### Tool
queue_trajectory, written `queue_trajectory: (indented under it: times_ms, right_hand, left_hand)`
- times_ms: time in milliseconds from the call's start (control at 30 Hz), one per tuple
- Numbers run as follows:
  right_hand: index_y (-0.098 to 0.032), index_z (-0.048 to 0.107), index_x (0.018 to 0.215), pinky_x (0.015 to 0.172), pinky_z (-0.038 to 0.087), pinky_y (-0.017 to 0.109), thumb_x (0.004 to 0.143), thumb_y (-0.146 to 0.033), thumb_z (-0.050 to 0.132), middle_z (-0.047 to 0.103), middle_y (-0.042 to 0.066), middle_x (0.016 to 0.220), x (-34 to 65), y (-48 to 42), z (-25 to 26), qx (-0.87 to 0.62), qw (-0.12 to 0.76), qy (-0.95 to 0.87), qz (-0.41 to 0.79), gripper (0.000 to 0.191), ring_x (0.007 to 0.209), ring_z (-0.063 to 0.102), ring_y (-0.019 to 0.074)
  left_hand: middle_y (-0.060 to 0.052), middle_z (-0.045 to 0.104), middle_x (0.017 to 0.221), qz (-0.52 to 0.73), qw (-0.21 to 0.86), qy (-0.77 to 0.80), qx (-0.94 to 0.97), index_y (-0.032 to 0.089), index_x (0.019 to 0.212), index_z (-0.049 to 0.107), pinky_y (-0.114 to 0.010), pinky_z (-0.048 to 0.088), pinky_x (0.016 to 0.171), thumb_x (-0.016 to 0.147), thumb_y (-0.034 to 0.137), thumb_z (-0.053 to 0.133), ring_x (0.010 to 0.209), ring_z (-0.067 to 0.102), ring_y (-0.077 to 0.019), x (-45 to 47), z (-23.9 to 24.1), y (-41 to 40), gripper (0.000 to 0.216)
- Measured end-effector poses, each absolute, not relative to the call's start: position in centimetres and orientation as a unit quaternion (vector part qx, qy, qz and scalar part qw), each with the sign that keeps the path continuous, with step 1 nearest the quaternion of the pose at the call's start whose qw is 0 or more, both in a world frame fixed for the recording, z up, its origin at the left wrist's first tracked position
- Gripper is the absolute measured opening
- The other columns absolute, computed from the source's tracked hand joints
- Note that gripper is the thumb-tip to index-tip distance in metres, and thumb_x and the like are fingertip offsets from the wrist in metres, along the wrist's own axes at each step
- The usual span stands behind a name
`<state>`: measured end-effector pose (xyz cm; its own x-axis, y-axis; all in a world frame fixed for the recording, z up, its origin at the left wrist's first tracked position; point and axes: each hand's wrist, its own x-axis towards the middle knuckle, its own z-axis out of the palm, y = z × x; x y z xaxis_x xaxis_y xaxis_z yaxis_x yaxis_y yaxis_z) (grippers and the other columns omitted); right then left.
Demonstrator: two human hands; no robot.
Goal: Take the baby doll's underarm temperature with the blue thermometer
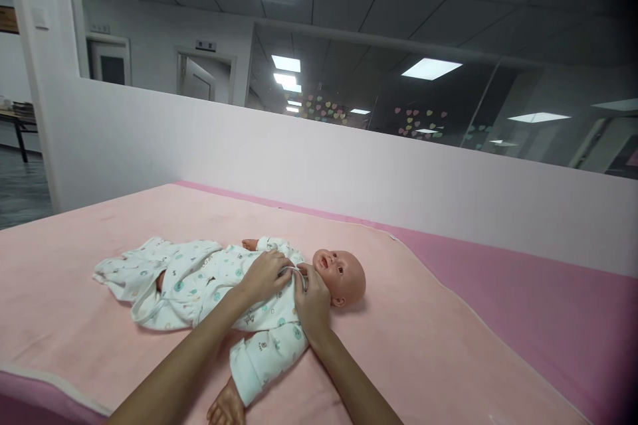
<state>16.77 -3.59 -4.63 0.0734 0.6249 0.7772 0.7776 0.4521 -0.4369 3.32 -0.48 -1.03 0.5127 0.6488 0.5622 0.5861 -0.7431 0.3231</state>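
A baby doll (351,277) lies on its back, its head toward the right and its mouth open. It wears a white baby outfit (272,342) printed with small green and brown figures. My left hand (266,277) rests on the doll's chest, fingers closed at the front edge of the outfit. Just below the doll's chin, my right hand (313,302) pinches the neckline. A thin white strip, a tie or the collar edge, runs between the two hands. The fingertips are partly hidden. One doll hand (226,405) shows beyond the near sleeve.
A peach-pink sheet (423,345) covers the bed, with a darker pink mattress (523,299) showing at the right. Behind it stands a low white wall (349,172) with glass above. A dark-legged table (20,129) is at the far left.
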Motion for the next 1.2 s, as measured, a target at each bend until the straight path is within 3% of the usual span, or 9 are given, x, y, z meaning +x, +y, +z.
queue_trajectory:
  times_ms: [267,633,833,1200]
  right_hand:
    - [-0.017,0.055,0.101,0.074,0.046,0.029,0.086,-0.021,0.036,0.064,0.008,0.097,16.7,-3.7,-4.5,-0.524,0.505,-0.683,-0.064,0.025,0.091,0.059,0.0191]
    - [-0.019,0.049,0.081,0.057,0.043,0.026,0.086,-0.027,0.038,0.059,0.003,0.072,16.6,-3.5,-4.7,-0.526,0.53,-0.664,-0.041,0.014,0.064,0.056,0.0158]
    - [-0.02,0.051,0.076,0.059,0.042,0.025,0.085,-0.025,0.039,0.058,0.003,0.072,16.6,-3.7,-4.6,-0.508,0.539,-0.67,-0.044,0.016,0.066,0.054,0.0153]
    - [-0.019,0.057,0.081,0.065,0.045,0.026,0.084,-0.022,0.04,0.059,0.004,0.079,16.5,-4.1,-4.0,-0.494,0.545,-0.675,-0.05,0.017,0.073,0.055,0.0155]
  left_hand:
    - [-0.002,0.063,0.081,0.358,0.079,0.366,0.855,0.019,0.084,0.063,-0.03,0.038,0.074,0.083,0.024,0.041,0.08,0.052,-0.0184,3.4,-1.1,-0.5,0.022]
    - [-0.002,0.057,0.089,0.321,0.123,0.355,0.87,0.021,0.092,0.057,-0.034,0.036,0.081,0.086,0.026,0.037,0.087,0.048,-0.0187,3.0,-1.7,0.5,0.022]
    - [-0.003,0.053,0.094,0.325,0.198,0.346,0.858,0.021,0.092,0.057,-0.034,0.037,0.085,0.085,0.028,0.038,0.094,0.046,-0.0188,2.7,-0.9,0.1,0.021]
    - [-0.003,0.063,0.091,0.386,0.283,0.333,0.813,0.019,0.091,0.062,-0.03,0.041,0.083,0.083,0.023,0.039,0.09,0.054,-0.0178,2.7,-1.3,0.4,0.025]
